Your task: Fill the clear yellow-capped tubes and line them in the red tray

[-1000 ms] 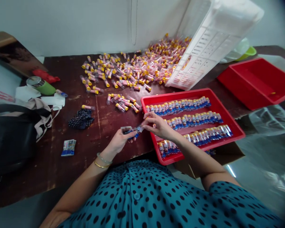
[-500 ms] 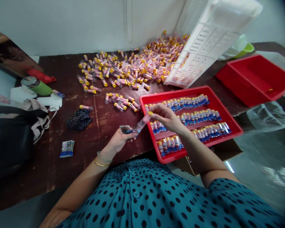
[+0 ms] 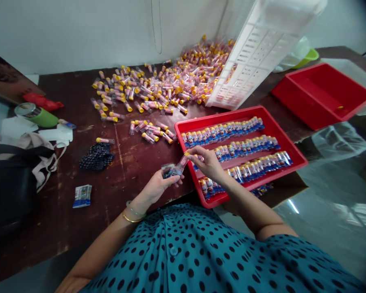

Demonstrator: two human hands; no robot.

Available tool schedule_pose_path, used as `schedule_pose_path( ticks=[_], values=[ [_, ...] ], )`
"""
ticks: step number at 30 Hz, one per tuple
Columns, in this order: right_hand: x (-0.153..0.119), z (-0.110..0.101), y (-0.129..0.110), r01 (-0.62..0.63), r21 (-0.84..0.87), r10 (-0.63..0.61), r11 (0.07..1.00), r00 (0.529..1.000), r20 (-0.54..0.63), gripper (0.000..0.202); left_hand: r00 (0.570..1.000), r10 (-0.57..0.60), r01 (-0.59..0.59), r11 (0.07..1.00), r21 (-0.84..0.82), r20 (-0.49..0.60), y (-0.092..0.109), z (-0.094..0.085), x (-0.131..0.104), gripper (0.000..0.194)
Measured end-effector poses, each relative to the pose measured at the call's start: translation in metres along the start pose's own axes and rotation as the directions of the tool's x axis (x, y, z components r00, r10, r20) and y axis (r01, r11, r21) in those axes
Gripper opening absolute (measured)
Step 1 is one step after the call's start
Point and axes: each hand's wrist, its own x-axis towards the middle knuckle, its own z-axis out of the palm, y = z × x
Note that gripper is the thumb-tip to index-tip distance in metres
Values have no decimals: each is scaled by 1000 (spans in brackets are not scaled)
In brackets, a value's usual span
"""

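My left hand (image 3: 158, 185) is closed on small printed clear plastic packets (image 3: 168, 170), pinched between thumb and fingers. My right hand (image 3: 208, 162) grips the yellow cap end of a small clear tube with a pink label (image 3: 183, 160). The tube slants down, its lower end at the packets; how far it sits inside one I cannot tell. Both hands are just off the left edge of a shallow red tray (image 3: 293, 166). Rows of packed yellow-capped tubes (image 3: 222, 131) with blue packet bottoms lie in that tray.
A big heap of loose yellow-capped tubes (image 3: 171, 83) lies along the wall, with a smaller group (image 3: 154, 131) nearer. A white plastic basket (image 3: 250, 53) leans behind the tray. Right stands a deep red bin (image 3: 311, 95). Leftward are a packet stack (image 3: 82, 196), dark cloth (image 3: 96, 156) and green cup (image 3: 38, 115).
My hands have come closer together, and the tube now sits lower against the packets. The packets in my left hand have fanned upward. The camera view has shifted slightly.
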Motion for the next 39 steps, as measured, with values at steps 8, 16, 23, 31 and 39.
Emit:
schedule_pose_path(
  ticks=[8, 16, 23, 31, 39],
  values=[
    [-17, 12, -3, -65, 148, 57, 987, 997, 55, 20, 997, -71, 74, 985, -156, 22, 2, 9, -4, 32],
    [-27, 21, -13, -84, 187, 81, 979, 996, 23, 25, 999, -40, 41, 975, -219, 11, 10, 18, -3, 29],
    [-24, 22, -12, -73, 178, 79, 981, 997, -25, 19, 998, -16, 4, 981, -192, -59, 11, 23, -3, 34],
    [-23, 23, -13, -81, 248, 89, 965, 996, -22, 16, 997, -21, 7, 983, -182, -74, 9, 24, -1, 36],
    [7, -40, 46, -121, 290, 186, 949, 960, -207, 28, 978, -128, 104, 984, -143, -166, 4, 9, 7, 40]
  ],
)
